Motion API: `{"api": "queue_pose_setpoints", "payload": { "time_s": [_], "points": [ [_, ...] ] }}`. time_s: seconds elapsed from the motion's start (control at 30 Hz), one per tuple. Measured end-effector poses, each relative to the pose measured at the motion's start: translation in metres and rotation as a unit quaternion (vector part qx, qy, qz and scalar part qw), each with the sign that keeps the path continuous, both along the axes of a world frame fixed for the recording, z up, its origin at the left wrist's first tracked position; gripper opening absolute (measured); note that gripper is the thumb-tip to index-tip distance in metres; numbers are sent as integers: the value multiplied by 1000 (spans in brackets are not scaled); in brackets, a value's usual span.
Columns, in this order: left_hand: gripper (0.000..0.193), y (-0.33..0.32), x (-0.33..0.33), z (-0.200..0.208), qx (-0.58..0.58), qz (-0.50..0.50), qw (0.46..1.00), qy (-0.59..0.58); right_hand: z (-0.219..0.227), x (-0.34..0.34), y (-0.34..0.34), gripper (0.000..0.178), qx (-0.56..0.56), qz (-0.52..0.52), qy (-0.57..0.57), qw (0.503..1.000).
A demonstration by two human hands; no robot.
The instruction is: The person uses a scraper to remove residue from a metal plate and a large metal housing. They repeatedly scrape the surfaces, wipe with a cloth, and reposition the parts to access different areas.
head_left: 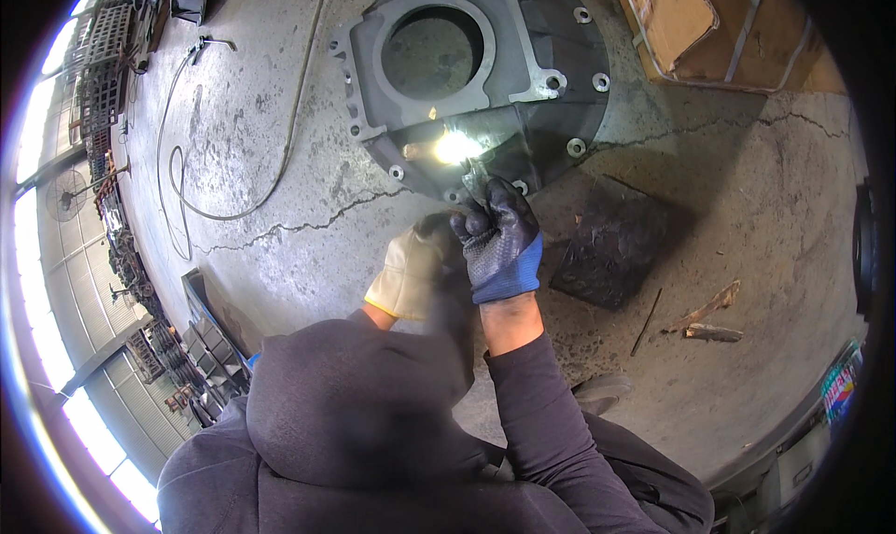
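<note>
My right hand [502, 240], in a blue glove with a dark coated palm, is closed round a short grey metallic tool [476, 181] whose kind I cannot make out. A glaring white light [457, 147] shines at the tool's far end and hides the tip. It falls on the lower face of a large grey metal housing [509, 114] with a round central opening and bolt holes along its rim. My left hand [406, 271], in a cream glove, is beside my right wrist. Its fingers are blurred and partly hidden.
The housing lies on a cracked concrete floor [308, 179]. A dark flat sheet [611, 245] lies right of my right hand, with wood pieces [714, 332] beyond. Cardboard boxes [719, 35] stand at upper right. A thin hose [271, 193] curls on the left, near metal parts [210, 357].
</note>
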State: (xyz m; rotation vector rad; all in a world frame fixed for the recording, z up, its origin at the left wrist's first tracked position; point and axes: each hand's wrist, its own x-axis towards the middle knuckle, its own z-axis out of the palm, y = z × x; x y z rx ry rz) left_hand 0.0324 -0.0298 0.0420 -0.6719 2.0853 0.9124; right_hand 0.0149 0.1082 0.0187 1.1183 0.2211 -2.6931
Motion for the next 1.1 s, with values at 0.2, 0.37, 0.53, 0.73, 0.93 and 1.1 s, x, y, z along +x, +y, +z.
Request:
{"api": "queue_pose_setpoints", "payload": {
  "time_s": [0.2, 0.37, 0.53, 0.73, 0.93, 1.1],
  "points": [
    [31, -10, 7, -10, -19, -101, 993, 59, -3, -3, -1, 19, 32, 31, -7, 999],
    [32, -10, 10, -11, -9, -143, 981, 132, -1, 0, -2, 21, 70, 32, -20, 997],
    [33, 0, 2, 2, -35, -139, 985, 98, -3, 1, -1, 21, 80, 41, -25, 996],
    [34, -2, -1, 6, -5, -105, 992, 69, -9, 4, -3, 21, 104, 39, 10, 994],
    [33, -16, 13, -13, -65, -264, 935, 227, -17, 8, -10, 18, 97, 21, 15, 995],
    [27, -19, 14, -21, -48, -214, 967, 130, -15, 9, -15, 16, 98, -21, 33, 994]
  ]
}}
